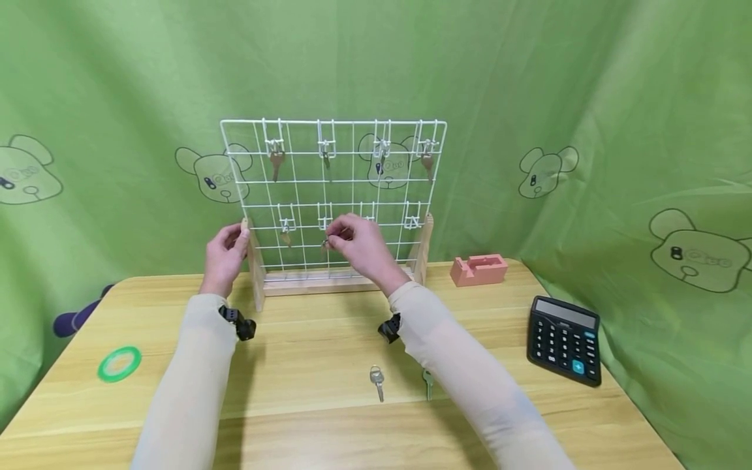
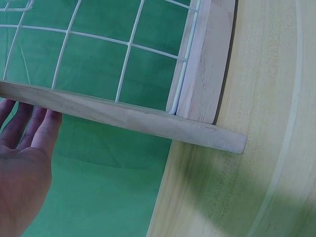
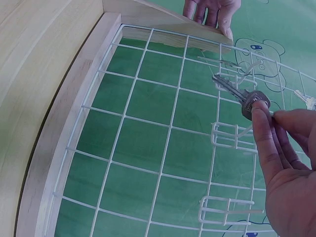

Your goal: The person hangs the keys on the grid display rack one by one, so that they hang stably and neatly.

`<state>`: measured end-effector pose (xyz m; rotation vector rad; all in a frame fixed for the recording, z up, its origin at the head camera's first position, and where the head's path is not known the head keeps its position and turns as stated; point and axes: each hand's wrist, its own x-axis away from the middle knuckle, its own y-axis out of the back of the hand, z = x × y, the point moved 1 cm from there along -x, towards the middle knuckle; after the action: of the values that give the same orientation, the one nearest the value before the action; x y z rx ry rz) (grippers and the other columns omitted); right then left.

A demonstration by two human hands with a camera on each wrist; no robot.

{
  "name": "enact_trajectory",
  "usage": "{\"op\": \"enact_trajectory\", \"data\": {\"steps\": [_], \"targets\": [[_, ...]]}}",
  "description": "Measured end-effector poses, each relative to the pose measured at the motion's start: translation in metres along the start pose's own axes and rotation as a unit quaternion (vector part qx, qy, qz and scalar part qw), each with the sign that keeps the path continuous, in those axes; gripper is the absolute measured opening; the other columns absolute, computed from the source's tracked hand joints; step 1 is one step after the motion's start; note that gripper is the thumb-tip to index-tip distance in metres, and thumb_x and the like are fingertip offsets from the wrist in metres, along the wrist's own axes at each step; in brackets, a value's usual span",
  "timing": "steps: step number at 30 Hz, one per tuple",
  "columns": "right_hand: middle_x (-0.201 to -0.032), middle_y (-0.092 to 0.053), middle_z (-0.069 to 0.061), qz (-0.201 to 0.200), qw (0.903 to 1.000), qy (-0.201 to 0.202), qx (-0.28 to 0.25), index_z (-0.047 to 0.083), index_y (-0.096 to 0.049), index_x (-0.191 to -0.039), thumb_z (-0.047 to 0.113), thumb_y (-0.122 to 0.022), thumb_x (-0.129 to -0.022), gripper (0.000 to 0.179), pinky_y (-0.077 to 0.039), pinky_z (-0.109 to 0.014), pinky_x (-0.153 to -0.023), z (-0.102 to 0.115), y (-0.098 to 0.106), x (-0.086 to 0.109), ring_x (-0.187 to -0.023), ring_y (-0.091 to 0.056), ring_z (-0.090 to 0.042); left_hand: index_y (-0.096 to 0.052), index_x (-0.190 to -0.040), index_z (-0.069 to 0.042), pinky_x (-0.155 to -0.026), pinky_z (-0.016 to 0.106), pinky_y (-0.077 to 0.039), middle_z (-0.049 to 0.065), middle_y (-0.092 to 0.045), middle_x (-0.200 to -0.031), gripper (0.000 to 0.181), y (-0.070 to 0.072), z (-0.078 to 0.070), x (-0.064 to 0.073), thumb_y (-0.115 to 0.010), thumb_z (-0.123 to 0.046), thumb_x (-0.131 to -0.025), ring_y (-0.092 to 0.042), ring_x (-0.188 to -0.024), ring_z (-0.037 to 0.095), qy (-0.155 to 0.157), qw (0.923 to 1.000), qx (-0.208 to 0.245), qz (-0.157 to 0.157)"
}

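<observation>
My right hand [image 1: 365,245] pinches a silver key [image 3: 253,102] by its head, its blade pointing away from the fingertips. That key is in front of the lower row of hooks on a white wire grid rack [image 1: 354,181]. My left hand [image 1: 225,256] holds the top of the rack's left wooden upright [image 2: 113,114], with fingers behind it. Keys hang on the upper hooks, among them a brownish key [image 1: 277,164] and another key [image 1: 427,163]. A brass-coloured key [image 1: 286,237] hangs at lower left. The lower right hook [image 1: 412,220] carries nothing.
On the table [image 1: 305,365] lie a silver key [image 1: 377,382] and a greenish-looking key [image 1: 428,384] beside my right sleeve. A pink tape dispenser [image 1: 480,270] and a black calculator [image 1: 564,339] are at the right. A green tape roll [image 1: 120,363] lies left.
</observation>
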<state>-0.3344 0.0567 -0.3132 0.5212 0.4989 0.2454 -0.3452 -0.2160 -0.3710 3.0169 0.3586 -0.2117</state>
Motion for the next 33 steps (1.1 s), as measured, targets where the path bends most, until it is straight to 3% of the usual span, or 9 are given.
{"op": "enact_trajectory", "data": {"steps": [13,33], "targets": [[-0.093,-0.065,-0.006,-0.024,0.9988,-0.04,-0.018,0.004,-0.067,-0.101,-0.003,-0.066,-0.09,0.013,-0.057,-0.024,-0.069,0.002,-0.002,-0.013,-0.083,-0.065,-0.021,-0.041,-0.146,-0.004,-0.107,0.034,-0.043,0.016,-0.045,-0.146,0.05,0.001,0.001,0.0,-0.053,-0.027,-0.103,-0.046,-0.129,0.028,0.001,1.0,0.001,-0.001],[-0.099,-0.061,-0.006,-0.037,0.9976,-0.056,-0.016,0.0,-0.065,-0.106,-0.004,-0.065,-0.091,0.016,-0.056,-0.019,-0.076,-0.01,-0.011,-0.016,-0.089,-0.061,-0.019,-0.042,-0.146,-0.005,-0.107,0.034,-0.043,0.016,-0.045,-0.146,0.052,0.001,0.004,-0.002,-0.053,-0.03,-0.102,-0.046,-0.129,0.028,-0.003,1.0,0.001,0.001]]}}
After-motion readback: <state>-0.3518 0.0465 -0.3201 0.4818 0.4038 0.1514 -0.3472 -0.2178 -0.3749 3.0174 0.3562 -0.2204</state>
